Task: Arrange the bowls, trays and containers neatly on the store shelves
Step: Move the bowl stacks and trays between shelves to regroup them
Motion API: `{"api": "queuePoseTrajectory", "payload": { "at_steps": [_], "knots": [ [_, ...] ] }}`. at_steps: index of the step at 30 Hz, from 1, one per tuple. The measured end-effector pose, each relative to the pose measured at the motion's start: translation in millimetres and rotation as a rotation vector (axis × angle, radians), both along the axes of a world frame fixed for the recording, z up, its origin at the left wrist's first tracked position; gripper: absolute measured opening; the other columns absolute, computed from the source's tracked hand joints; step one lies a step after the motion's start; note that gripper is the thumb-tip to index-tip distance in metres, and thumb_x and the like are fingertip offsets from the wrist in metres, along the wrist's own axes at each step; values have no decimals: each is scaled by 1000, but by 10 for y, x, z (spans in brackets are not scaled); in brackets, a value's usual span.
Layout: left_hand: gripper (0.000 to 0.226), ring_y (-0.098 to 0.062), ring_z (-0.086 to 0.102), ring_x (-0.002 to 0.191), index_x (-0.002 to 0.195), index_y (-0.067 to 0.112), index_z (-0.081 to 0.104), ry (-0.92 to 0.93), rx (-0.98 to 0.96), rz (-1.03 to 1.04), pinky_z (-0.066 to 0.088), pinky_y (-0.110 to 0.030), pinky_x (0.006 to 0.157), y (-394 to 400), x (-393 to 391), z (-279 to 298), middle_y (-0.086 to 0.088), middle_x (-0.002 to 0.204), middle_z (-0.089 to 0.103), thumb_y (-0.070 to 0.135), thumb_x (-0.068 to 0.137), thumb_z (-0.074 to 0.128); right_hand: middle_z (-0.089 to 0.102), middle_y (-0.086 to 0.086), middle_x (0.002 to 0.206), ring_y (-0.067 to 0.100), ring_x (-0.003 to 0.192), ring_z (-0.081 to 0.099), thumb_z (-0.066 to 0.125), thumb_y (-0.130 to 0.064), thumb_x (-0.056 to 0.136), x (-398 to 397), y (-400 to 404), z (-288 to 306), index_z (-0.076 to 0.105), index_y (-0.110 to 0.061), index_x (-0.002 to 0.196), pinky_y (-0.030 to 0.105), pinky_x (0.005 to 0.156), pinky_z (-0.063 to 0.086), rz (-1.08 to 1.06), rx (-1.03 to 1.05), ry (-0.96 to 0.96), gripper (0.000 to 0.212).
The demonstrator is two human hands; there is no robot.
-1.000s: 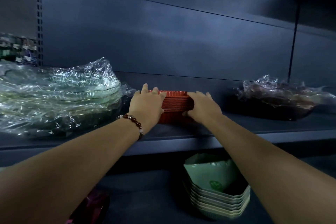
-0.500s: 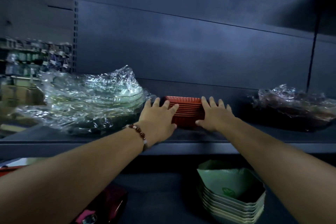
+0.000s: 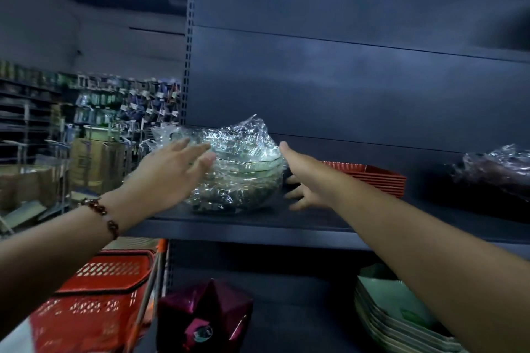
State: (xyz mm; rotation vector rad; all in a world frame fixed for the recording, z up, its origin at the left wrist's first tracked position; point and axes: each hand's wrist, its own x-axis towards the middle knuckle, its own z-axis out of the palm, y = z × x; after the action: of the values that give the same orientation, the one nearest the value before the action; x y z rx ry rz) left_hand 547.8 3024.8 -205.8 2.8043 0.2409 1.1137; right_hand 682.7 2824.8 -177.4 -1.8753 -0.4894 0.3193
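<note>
Your left hand (image 3: 169, 169) and right hand (image 3: 301, 178) are both spread open, holding nothing, flanking the wrapped stack of bowls (image 3: 243, 169) between them on the shelf (image 3: 258, 226). Slick film may slip; the red trays (image 3: 370, 178) just beyond your right hand could get shoved.

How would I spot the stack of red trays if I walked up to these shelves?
Look at the dark upper shelf. The red trays sit mid-shelf, right of the plastic-wrapped bowls and behind the right hand. Unlike both wrapped bundles, they are bare, ribbed and bright red.
</note>
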Motion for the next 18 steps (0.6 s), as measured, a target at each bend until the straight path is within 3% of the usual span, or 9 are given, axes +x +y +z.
{"api": "queuePoseTrajectory", "payload": {
  "at_steps": [2,4,6,8,10,12,15,18],
  "knots": [
    [76,-23,14,146,146,27,36,-85,-295,-51,17,-50,116,154,35,-24,-4,156,26,73,90,12,31,13,153,45,127,43,42,-86,68,89,199,-2,31,-28,146,59,79,51,13,82,225,98],
    [89,-31,23,143,152,24,21,-111,-698,-102,21,-56,113,277,51,-4,-6,157,25,80,84,31,37,11,149,46,124,46,56,-86,54,139,345,17,38,-24,140,65,66,52,-5,124,333,108],
    [96,-40,27,140,152,22,18,-60,-1001,-148,25,-59,111,325,61,14,-14,156,24,79,80,42,34,5,149,47,124,44,68,-69,61,154,450,49,43,-22,136,67,62,51,-39,116,354,92],
    [79,-39,22,141,150,21,25,31,-1080,-189,22,-57,113,284,94,9,-15,156,23,69,89,38,38,9,144,47,117,48,65,-35,77,172,536,57,52,-15,120,68,66,50,-66,104,375,49],
    [75,-35,18,143,150,21,23,66,-1156,-215,17,-56,115,249,129,18,-13,157,20,65,91,37,45,14,138,46,112,52,56,-11,75,179,581,36,54,-11,102,69,68,50,-80,94,386,27],
    [75,-36,23,141,146,19,29,81,-1217,-250,20,-56,114,256,128,32,-14,155,24,63,88,44,47,16,134,46,109,55,51,-4,76,170,592,26,52,-8,100,68,68,51,-99,111,391,24],
    [63,-33,45,122,131,15,42,51,-1271,-283,42,-45,99,267,-2,5,-17,145,39,55,83,54,61,20,114,41,95,64,47,-3,82,-34,509,45,50,-6,100,65,72,52,-107,130,379,19],
    [68,-32,50,120,127,20,52,23,-1259,-358,44,-44,97,256,-176,-117,-15,140,48,62,74,62,66,20,87,35,79,66,40,-3,85,-307,287,43,49,-6,84,62,66,49,-45,148,342,10]
  ]
}}
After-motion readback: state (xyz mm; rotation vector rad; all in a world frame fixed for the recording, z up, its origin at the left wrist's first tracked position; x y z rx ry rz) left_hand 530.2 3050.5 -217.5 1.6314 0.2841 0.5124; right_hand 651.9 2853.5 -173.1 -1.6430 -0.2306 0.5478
